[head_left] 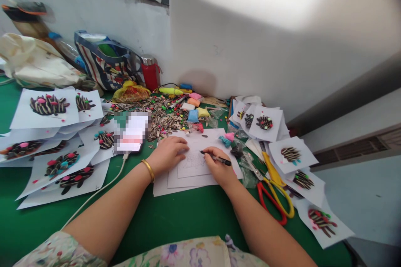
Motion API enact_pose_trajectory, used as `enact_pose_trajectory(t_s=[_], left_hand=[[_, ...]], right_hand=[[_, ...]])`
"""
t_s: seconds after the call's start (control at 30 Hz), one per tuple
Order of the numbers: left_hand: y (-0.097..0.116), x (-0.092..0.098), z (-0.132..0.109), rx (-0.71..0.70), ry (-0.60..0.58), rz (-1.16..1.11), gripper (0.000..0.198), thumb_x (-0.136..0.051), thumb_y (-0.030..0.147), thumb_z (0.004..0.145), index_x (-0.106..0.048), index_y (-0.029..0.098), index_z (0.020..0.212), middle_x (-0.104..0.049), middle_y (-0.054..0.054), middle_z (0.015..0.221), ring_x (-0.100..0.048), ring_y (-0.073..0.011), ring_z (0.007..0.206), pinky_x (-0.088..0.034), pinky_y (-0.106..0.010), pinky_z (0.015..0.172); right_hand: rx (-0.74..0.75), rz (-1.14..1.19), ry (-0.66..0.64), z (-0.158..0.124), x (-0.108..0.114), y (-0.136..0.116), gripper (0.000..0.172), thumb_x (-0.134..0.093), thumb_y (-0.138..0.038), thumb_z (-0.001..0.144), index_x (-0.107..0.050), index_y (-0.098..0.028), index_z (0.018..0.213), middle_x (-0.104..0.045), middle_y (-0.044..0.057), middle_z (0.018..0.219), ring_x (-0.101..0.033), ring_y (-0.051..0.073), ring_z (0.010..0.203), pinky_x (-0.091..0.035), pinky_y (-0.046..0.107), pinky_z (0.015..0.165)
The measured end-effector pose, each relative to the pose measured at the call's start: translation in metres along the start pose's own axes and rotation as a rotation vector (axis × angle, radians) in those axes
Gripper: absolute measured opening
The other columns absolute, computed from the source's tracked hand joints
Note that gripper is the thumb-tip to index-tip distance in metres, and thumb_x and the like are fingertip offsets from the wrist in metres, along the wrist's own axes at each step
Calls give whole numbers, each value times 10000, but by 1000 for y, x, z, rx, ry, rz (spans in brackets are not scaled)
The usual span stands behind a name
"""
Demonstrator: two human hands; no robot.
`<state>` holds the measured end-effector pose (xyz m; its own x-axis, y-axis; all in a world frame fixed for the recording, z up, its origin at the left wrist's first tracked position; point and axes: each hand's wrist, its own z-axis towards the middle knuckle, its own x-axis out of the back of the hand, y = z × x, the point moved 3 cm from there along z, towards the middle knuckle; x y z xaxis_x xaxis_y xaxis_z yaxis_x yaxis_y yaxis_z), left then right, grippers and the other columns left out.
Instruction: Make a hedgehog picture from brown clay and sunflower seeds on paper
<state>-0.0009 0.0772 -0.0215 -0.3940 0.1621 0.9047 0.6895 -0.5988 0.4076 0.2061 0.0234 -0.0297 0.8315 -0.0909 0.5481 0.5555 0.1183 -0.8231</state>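
My right hand (219,167) is closed round a black pen (223,160), its tip on a white sheet (191,170) that bears faint line drawings. This sheet lies on larger white papers (163,187). Flat on the left part of the paper rests my left hand (169,154), fingers spread, holding nothing; a gold bangle (148,171) circles the wrist. Just beyond the papers are a heap of striped seeds (161,112) and small packs of coloured clay, among them a blue one (192,116) and a yellow one (203,112).
Sheets with seed pictures lie at left (50,106) and right (291,155). A phone (133,131) with a white cable sits left of my hand. Scissors (275,196) and a yellow cutter (271,167) lie right. Behind stand a striped bag (103,60) and red flask (151,75).
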Motion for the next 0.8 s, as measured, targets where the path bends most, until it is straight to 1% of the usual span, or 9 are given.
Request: enact_pose_trajectory(t_s=[0.3,0.5,0.67,0.8], left_hand=[[0,-2,0,7,-2,4,237,-659,265,856,-724,265,1084,-652,-41,1243,-544,-262,1202,-400,-428,1047],[-1,-1,-1,-1,5,1,238,-664,261,854,-725,263,1084,-657,-40,1233,-555,-260,1187,-404,-435,1040],[1,0,-1,5,-3,7,231,-664,257,853,-727,260,1075,-657,-45,1236,-557,-266,1184,-411,-440,1032],[1,1,-1,10,-8,18,232,-657,261,859,-724,261,1082,-654,-49,1242,-556,-265,1185,-412,-443,1030]], right_hand=[[9,-23,-8,3,-3,3,230,-518,-288,848,-691,-214,979,-712,34,917,-634,207,870,-473,317,804],[-26,-14,-7,2,-2,3,215,-515,-276,835,-695,-213,935,-707,25,853,-629,201,804,-470,299,729],[-42,-3,20,0,-1,5,207,-517,-272,831,-695,-212,919,-695,12,812,-607,184,735,-458,293,704],[-34,-15,8,0,-1,4,209,-517,-264,827,-696,-211,920,-697,16,830,-609,187,761,-459,291,711]])
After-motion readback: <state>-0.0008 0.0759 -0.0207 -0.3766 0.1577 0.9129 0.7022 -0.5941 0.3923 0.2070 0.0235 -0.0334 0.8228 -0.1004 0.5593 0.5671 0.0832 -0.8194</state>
